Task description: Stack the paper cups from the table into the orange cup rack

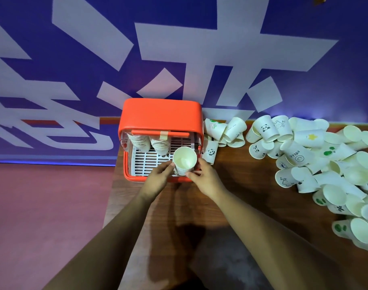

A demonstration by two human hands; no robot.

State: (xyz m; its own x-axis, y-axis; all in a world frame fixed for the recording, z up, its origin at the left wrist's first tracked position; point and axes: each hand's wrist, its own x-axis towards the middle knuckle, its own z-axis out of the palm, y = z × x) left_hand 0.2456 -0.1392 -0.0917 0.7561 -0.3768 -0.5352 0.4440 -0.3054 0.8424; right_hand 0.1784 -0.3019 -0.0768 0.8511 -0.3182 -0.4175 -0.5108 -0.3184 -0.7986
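Observation:
The orange cup rack (pixel 161 116) stands at the table's far left end, its white slotted tray (pixel 146 162) exposed in front. Two cup stacks (pixel 159 145) stand at the back of the tray. A stack of white paper cups (pixel 184 161), mouth up, sits at the tray's front right. My left hand (pixel 158 177) grips its left side and my right hand (pixel 204 177) grips its right side. Several loose paper cups (pixel 317 155) lie in a heap on the right of the table.
The wooden table (pixel 237 197) has its left edge just beside the rack, with pink floor (pixel 47 206) beyond. A few cups (pixel 222 130) lie against the rack's right side. A blue and white wall (pixel 178 49) stands right behind the rack.

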